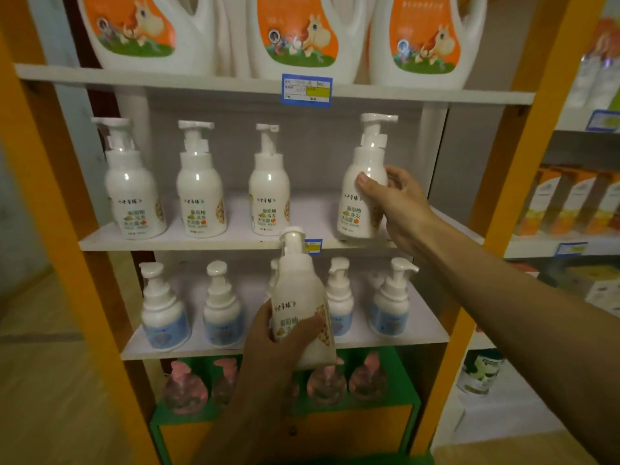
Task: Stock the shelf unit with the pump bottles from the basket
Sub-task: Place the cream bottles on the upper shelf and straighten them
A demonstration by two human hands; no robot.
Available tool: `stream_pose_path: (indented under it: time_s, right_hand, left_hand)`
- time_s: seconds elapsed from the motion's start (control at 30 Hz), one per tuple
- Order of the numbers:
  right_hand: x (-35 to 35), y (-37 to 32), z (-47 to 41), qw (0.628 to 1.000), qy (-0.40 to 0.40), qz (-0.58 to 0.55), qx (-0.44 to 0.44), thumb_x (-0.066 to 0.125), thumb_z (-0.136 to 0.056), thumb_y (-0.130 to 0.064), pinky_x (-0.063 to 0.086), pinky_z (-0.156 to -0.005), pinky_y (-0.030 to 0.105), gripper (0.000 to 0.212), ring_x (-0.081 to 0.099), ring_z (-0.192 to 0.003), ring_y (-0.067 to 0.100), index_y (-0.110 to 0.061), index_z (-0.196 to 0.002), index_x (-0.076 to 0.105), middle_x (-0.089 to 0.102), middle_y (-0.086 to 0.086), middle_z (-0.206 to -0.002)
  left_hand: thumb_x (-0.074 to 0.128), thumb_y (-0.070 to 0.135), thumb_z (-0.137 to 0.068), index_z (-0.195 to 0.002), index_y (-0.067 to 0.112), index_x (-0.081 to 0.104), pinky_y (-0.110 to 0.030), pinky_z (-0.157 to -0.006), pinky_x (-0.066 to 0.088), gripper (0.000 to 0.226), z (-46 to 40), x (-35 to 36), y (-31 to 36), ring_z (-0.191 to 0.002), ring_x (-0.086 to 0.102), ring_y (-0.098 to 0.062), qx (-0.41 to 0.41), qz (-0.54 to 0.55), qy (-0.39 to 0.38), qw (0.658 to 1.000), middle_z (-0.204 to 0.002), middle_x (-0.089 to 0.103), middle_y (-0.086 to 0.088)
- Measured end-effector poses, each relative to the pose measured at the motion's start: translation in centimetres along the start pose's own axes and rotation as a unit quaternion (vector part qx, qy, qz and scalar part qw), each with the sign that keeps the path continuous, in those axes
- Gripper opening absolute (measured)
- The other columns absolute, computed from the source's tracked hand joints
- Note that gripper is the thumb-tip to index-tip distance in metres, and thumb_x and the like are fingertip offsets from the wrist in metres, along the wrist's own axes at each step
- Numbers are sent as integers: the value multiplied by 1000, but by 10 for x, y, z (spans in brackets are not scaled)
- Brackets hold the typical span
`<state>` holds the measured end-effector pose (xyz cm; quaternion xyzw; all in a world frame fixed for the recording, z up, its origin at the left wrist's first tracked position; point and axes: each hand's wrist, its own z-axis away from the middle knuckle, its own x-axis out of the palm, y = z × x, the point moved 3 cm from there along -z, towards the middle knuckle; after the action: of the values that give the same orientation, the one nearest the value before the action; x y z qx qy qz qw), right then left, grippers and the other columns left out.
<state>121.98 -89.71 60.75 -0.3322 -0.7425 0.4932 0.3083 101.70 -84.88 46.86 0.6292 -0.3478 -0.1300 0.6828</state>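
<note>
My right hand [397, 209] grips a white pump bottle [364, 182] that stands at the right end of the middle shelf [208, 241]. Three matching white pump bottles [200, 186] stand in a row to its left on that shelf. My left hand [278, 347] holds another white pump bottle [302, 297] upright in the air, in front of the shelf below. The basket is out of view.
Blue-labelled pump bottles [164, 310] line the lower shelf [385, 344]. Large white jugs with orange labels [298, 35] fill the top shelf. Pink-capped clear bottles [184, 387] sit in a green bin at the bottom. Orange uprights [57, 209] frame the unit. Another shelf unit [570, 209] stands to the right.
</note>
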Motion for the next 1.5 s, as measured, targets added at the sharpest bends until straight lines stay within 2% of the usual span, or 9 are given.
stream_pose_path:
  time_s: [0.23,0.47,0.57,0.67,0.83,1.03,1.2,1.3,1.5]
  right_hand:
    - [8,25,-34,999,-31,35,26,65,-88,-19,50,-76,29,48,61,-102,17,-15,-132,46,61,1,-118]
    - [14,31,-37,996,-66,54,30,59,-92,-24,46,-66,23,45,60,-98,13,-19,-135,45,61,-1,-119]
    - [11,29,-27,992,-76,93,33,56,-94,-31,50,-90,33,52,58,-106,12,-20,-141,40,58,-1,-126]
    - [-2,27,-1,985,-33,167,15,54,-93,-40,31,-112,37,68,36,-137,21,-20,-150,22,32,6,-153]
    - [-31,33,86,979,-93,177,24,46,-96,-39,41,-101,31,40,50,-118,8,-27,-134,47,51,-8,-134]
    - [-58,37,158,973,-170,109,109,45,-92,-45,54,-77,26,25,65,-98,6,-44,-113,59,69,-12,-105]
    - [-82,39,171,965,-202,109,130,69,-64,-48,55,-87,37,67,65,-105,14,-60,-125,42,66,-9,-116]
    - [-95,40,169,966,-200,126,100,78,-68,-29,57,-73,24,77,65,-99,5,-66,-120,36,66,-14,-112]
    - [-110,36,148,964,-197,171,57,88,-60,-18,57,-79,25,107,60,-107,3,-47,-141,25,58,-19,-117]
  left_hand:
    - [73,30,-57,-111,28,56,-31,-63,59,57,-13,-6,-1,-87,69,-16,26,-31,-38,998,-102,68,0]
    - [70,18,-67,-108,27,55,-18,-54,54,45,-11,3,3,-77,69,-5,35,-20,-52,998,-99,67,3]
    - [70,15,-66,-102,27,58,-19,-54,54,40,-4,11,5,-72,70,-3,19,-3,-71,997,-92,70,3]
    - [66,24,-59,-109,19,59,-25,-58,57,51,2,19,7,-79,71,-14,-12,41,-99,994,-95,71,-2]
    - [54,44,-73,-118,16,60,-44,-78,56,54,14,34,2,-95,69,-27,-57,146,-82,984,-105,71,-12]
    - [40,54,-81,-111,23,62,-42,-74,58,48,31,72,-9,-93,71,-24,-58,121,-88,987,-103,73,-8]
    - [38,57,-85,-124,22,56,-49,-90,52,55,45,106,-17,-106,64,-29,-94,122,-85,984,-118,65,-14]
    - [34,51,-93,-130,18,52,-52,-96,47,52,44,119,-18,-112,61,-31,-93,123,-77,985,-122,63,-15]
    - [46,49,-89,-132,17,49,-44,-88,55,54,35,144,-9,-108,65,-28,-81,142,-82,983,-122,64,-15]
